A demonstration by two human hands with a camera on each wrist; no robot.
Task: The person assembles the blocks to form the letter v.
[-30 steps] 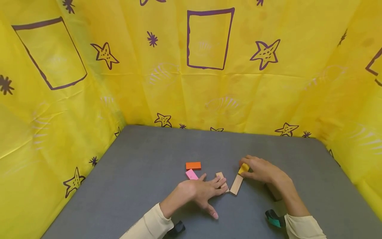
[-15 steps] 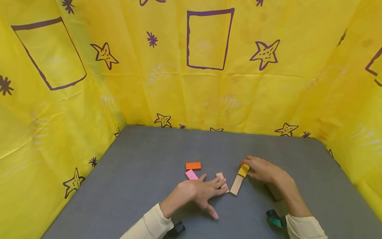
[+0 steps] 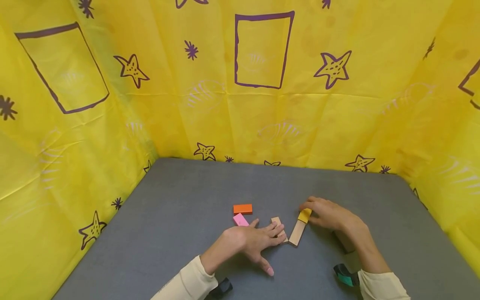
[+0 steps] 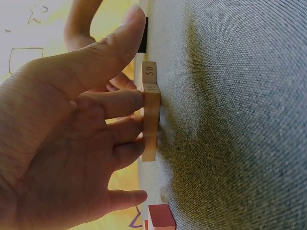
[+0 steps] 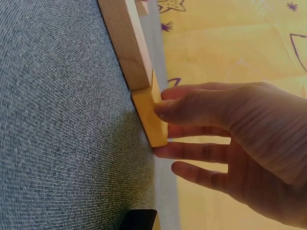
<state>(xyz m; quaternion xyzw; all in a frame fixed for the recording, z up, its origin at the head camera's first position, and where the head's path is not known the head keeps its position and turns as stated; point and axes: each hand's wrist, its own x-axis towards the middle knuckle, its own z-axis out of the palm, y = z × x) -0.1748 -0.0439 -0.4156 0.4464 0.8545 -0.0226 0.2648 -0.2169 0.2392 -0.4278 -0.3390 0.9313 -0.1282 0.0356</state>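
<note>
In the head view, my left hand [image 3: 258,241] rests with fairly straight, spread fingers on a plain wooden block [image 3: 276,221]. The left wrist view shows those fingertips against the wooden block [image 4: 150,127], whose end bears printed digits. My right hand [image 3: 330,214] holds a yellow block [image 3: 305,215] lying at the far end of a second plain wooden block [image 3: 297,233]. In the right wrist view, the thumb is on the near side of the yellow block [image 5: 152,117] and fingers reach behind it. The two wooden blocks meet at their near ends in a V.
Beyond the left hand, a pink block [image 3: 240,219] lies close to an orange block [image 3: 243,208]. A dark block [image 3: 343,241] lies under the right forearm. Yellow patterned cloth [image 3: 262,125] walls the grey table [image 3: 187,196] at the back and sides.
The right thumb has moved off the top of the yellow block to its side. The yellow block has shifted slightly towards me, more in line with the wooden block. The left hand stays put.
</note>
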